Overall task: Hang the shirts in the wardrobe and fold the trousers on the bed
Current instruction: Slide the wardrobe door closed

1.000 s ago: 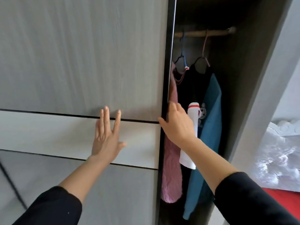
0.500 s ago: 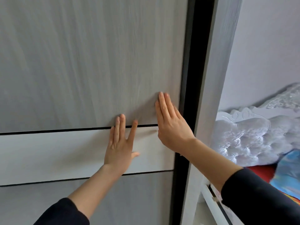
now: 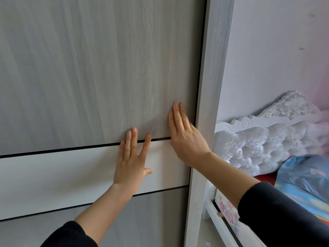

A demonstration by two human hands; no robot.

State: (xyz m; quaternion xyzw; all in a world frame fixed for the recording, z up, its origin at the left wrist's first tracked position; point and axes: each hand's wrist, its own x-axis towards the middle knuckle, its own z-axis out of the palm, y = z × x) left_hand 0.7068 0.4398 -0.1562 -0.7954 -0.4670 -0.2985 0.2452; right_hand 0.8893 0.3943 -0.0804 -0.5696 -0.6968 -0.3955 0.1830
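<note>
Head view: left hand point(image 3: 130, 166) and right hand point(image 3: 187, 139), grips released, press upright wardrobe door point(image 3: 89, 77).

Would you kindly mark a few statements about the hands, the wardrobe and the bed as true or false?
1. The left hand and the right hand both lie flat on the wardrobe door. True.
2. The door stands open with clothes showing. False: it sits against the wardrobe frame, and no clothes show.
3. The right hand holds a hanger. False: its straight fingers hold nothing.
4. A white tufted headboard stands to the right of the wardrobe. True.
</note>
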